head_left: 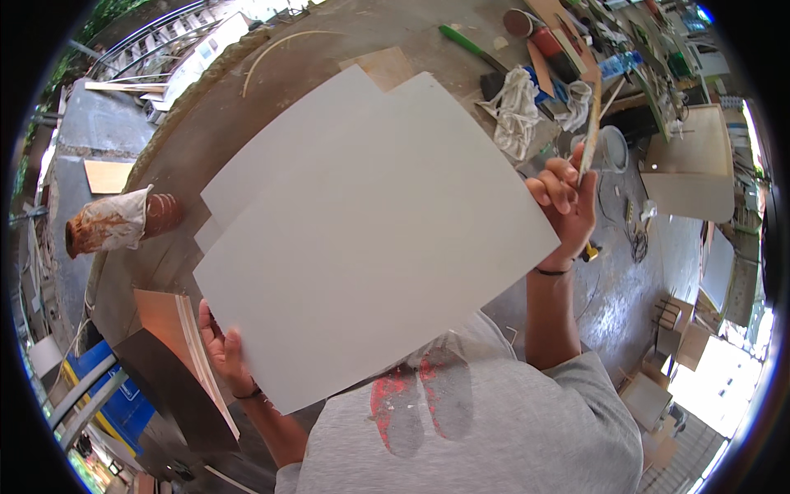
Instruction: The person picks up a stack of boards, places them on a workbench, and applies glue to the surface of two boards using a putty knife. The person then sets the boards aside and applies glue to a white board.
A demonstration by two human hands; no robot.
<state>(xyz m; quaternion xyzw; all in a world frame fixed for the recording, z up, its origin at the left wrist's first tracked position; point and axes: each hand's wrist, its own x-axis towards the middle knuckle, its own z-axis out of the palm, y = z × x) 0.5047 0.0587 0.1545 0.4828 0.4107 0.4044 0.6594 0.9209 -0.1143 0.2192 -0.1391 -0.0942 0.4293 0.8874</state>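
A large white board (387, 230) fills the middle of the view, tilted over the worktable. More pale sheet edges (216, 224) show along its upper left side. My left hand (224, 350) grips the board's lower left edge, with the thumb and some fingers visible there. At the board's right corner, my right hand (568, 198) has its fingers curled around a thin wooden stick (592, 123), which points up and away. Those fingers also lie close against the board's edge; whether they press on it I cannot tell.
A rust-brown cylinder with a stained cloth (115, 224) lies on the table's left. Brown panels (169, 317) stand by my left arm. At the far right are a green-handled tool (461, 39), crumpled white rags (516, 111) and a clear tub (611, 150). A yellow-edged blue bin (115, 395) stands lower left.
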